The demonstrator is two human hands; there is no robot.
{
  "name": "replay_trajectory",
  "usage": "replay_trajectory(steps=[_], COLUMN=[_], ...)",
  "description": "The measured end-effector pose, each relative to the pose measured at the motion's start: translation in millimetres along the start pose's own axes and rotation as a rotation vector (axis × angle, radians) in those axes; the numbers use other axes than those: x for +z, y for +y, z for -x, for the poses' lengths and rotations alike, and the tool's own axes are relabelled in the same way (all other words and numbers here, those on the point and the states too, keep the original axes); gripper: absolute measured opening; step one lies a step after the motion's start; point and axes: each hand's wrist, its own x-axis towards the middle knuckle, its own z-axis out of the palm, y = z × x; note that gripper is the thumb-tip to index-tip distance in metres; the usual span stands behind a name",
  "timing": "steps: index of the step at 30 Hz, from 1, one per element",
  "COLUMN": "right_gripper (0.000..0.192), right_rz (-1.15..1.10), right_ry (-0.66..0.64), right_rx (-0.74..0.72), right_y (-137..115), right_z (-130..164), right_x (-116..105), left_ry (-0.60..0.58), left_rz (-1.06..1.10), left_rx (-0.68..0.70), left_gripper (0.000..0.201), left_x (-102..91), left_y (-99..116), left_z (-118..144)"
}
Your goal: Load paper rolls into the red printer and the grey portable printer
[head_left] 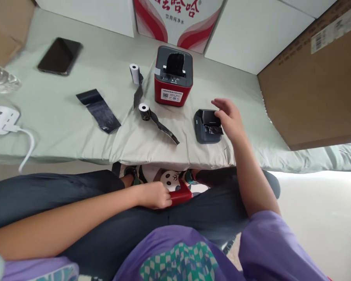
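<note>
My left hand (155, 195) rests on my lap, closed around a small red device (179, 195). My right hand (229, 119) reaches over the pale green cloth-covered table (61, 117), fingers spread, touching the right side of a small dark grey printer (206, 125) near the front edge. Behind it stands a red and grey label printer (173, 76) with its top open. A black paper roll (144, 110) with an unrolled strip lies left of the grey printer.
A white paper roll (134, 73), a flat black strip (98, 110), a phone (60, 56), a white power strip (0, 118) with cable and a clear bottle (0, 78) lie to the left. A large cardboard box (316, 86) stands right; a red-and-white carton (179, 19) is behind.
</note>
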Motion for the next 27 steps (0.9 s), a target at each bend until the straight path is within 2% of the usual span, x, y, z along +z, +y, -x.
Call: replay_trajectory(steps=[3, 4, 6, 8, 10, 15, 17, 18, 20, 23, 27], right_gripper=[0.067, 0.073, 0.080, 0.079, 0.072, 0.039, 0.029, 0.027, 0.027, 0.027, 0.033], right_rz=[0.052, 0.066, 0.069, 0.064, 0.063, 0.191, 0.258, 0.279, 0.291, 0.287, 0.341], right_ry=[-0.239, -0.287, -0.296, -0.229, -0.109, 0.304, 0.393, 0.398, 0.325, 0.128, -0.080], right_rx=[0.033, 0.046, 0.059, 0.040, 0.001, -0.034, -0.022, -0.020, -0.033, -0.060, -0.022], right_y=[6, 6, 5, 2, 1, 9, 14, 15, 18, 24, 34], right_z=[2, 3, 6, 6, 4, -11, -17, -20, -22, -22, -25], right_x=[-22, -27, -34, -35, -33, -19, -14, -12, -11, -13, -15], left_ry=[0.000, 0.000, -0.001, -0.010, -0.023, -0.034, -0.028, -0.027, -0.031, -0.057, -0.090], left_rz=[-0.025, -0.034, -0.047, -0.054, -0.052, -0.036, -0.021, -0.012, -0.003, -0.001, 0.004], left_rx=[-0.003, -0.004, -0.014, -0.028, -0.050, -0.089, -0.094, -0.097, -0.105, -0.121, -0.141], left_gripper=[0.013, 0.013, 0.013, 0.013, 0.011, 0.011, 0.012, 0.013, 0.013, 0.012, 0.013], left_x=[-3.0, -4.3, -6.4, -7.2, -6.5, 0.2, 3.3, 4.6, 6.5, 7.7, 7.8], left_y=[2, 2, 2, 2, 0, -3, -4, -5, -6, -7, -7], left_z=[2, 3, 4, 5, 6, 8, 9, 9, 10, 11, 11])
